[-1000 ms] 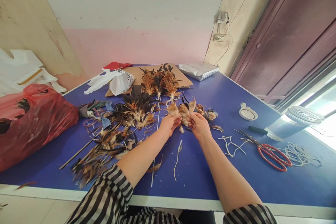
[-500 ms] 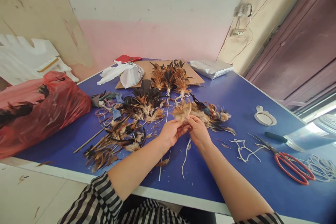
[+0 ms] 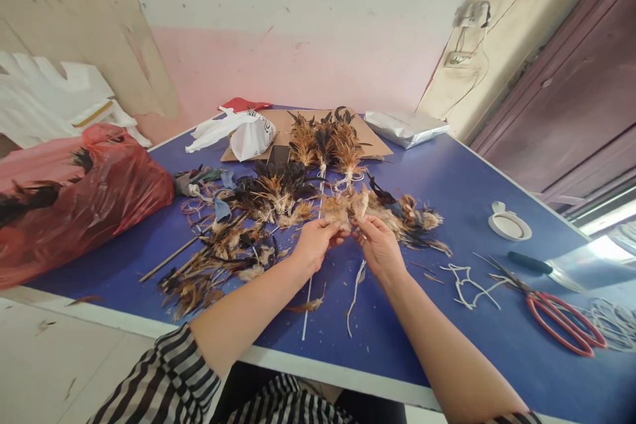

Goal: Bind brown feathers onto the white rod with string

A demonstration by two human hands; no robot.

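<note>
My left hand (image 3: 318,242) pinches the base of a tuft of pale brown feathers (image 3: 336,207) over the middle of the blue table (image 3: 397,358). Close beside it, my right hand (image 3: 379,242) has thumb and fingers closed on a small light feather (image 3: 361,201). Just beyond my right hand lies a heap of tan and dark feathers (image 3: 410,218). A pile of black and brown feathers (image 3: 273,192) rests past my left hand, with loose brown feathers (image 3: 209,265) nearer me. A white string (image 3: 356,298) lies below my hands.
Red-handled scissors (image 3: 561,321), a knife (image 3: 544,268), a white round lid (image 3: 509,222) and coiled cord (image 3: 613,321) lie at the right. Tied feather bundles (image 3: 325,139) rest on cardboard (image 3: 375,146) at the back. A red plastic bag (image 3: 114,199) fills the left side.
My hands have moved slightly apart, and the right one now holds a feather separate from the tuft in the left. The view has shifted a little.
</note>
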